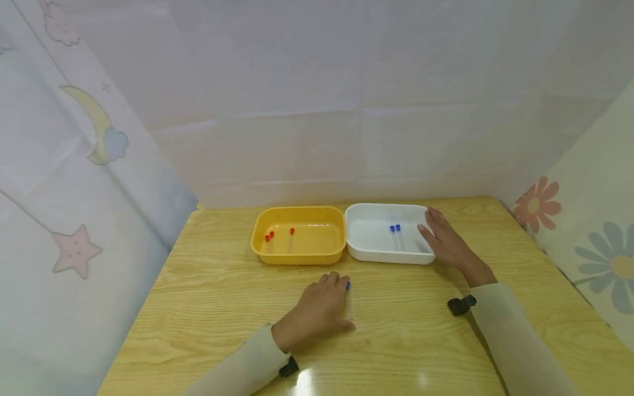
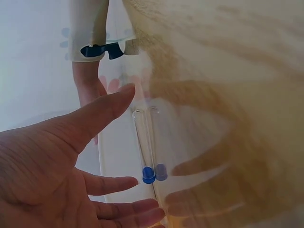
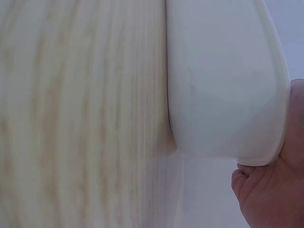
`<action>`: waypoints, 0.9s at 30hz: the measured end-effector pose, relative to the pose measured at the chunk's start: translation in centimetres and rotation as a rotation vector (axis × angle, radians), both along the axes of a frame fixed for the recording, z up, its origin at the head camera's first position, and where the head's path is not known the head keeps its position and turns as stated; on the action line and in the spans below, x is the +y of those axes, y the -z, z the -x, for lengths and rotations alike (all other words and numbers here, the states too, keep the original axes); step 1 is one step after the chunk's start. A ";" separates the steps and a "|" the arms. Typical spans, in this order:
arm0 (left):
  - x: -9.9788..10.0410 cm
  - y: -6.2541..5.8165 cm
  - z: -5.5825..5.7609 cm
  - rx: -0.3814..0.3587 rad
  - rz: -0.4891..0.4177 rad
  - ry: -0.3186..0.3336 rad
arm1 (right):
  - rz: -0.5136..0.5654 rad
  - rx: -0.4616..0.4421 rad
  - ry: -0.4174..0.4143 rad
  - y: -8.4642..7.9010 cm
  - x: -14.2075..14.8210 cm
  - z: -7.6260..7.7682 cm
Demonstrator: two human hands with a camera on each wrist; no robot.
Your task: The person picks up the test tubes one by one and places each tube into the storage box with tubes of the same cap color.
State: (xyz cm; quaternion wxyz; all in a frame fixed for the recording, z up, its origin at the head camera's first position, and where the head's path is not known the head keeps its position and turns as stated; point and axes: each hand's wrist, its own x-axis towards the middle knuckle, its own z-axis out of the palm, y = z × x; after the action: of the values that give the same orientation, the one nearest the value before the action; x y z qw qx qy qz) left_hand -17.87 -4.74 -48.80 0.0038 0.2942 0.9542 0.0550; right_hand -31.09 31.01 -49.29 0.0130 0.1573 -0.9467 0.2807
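A clear test tube with a blue cap [image 2: 148,175] lies on the wooden table in front of the trays. Beside it is my left hand [image 1: 319,308], its fingers and thumb spread apart around the tube with space between. In the left wrist view the tube's clear body [image 2: 142,130] shows between thumb and fingers. My right hand [image 1: 448,242] holds the right end of the white tray [image 1: 383,256], thumb over the rim and fingers along the outside. Two blue-capped tubes [image 1: 395,228] lie inside that tray.
A yellow tray [image 1: 302,259] stands against the white tray's left side, with three red-capped tubes [image 1: 292,231] in it. Both trays sit near the back edge of the wooden table [image 1: 208,308]. Patterned cloth [image 1: 134,181] hangs around the table.
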 end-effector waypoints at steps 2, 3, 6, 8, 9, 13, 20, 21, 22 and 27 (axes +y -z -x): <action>0.0 -0.1 0.0 -0.001 -0.001 0.005 | 0.001 -0.001 0.000 0.0 0.0 0.0; 0.0 -0.1 0.0 -0.001 -0.001 0.007 | 0.002 -0.002 0.001 0.0 0.0 0.0; 0.0 -0.1 0.0 -0.015 -0.003 0.007 | 0.004 0.000 0.000 0.0 0.0 0.0; 0.0 -0.1 0.1 -0.020 -0.006 0.005 | 0.006 -0.003 0.002 0.0 0.0 0.0; 0.1 -0.1 0.1 -0.024 -0.006 0.004 | 0.006 -0.004 0.003 0.0 0.0 0.0; 0.2 0.1 0.4 -0.024 0.002 -0.003 | 0.007 -0.007 0.006 -0.1 -0.1 -0.1; 0.3 0.3 0.6 -0.033 0.009 -0.008 | 0.007 -0.009 0.007 -0.1 -0.1 -0.1; 0.3 0.4 0.6 -0.033 0.009 -0.006 | 0.007 -0.009 0.007 -0.1 -0.1 -0.1; 0.3 0.3 0.6 -0.033 0.008 -0.005 | 0.006 -0.009 0.007 -0.1 -0.1 -0.1; 0.2 0.3 0.7 -0.020 0.018 -0.001 | -0.002 -0.006 0.009 -0.1 -0.1 -0.1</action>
State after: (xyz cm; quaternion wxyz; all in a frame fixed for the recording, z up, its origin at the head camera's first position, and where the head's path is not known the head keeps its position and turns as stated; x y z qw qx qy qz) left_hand -18.57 -4.49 -49.06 0.0161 0.2929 0.9547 0.0494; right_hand -30.98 30.93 -49.19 0.0114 0.1523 -0.9477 0.2803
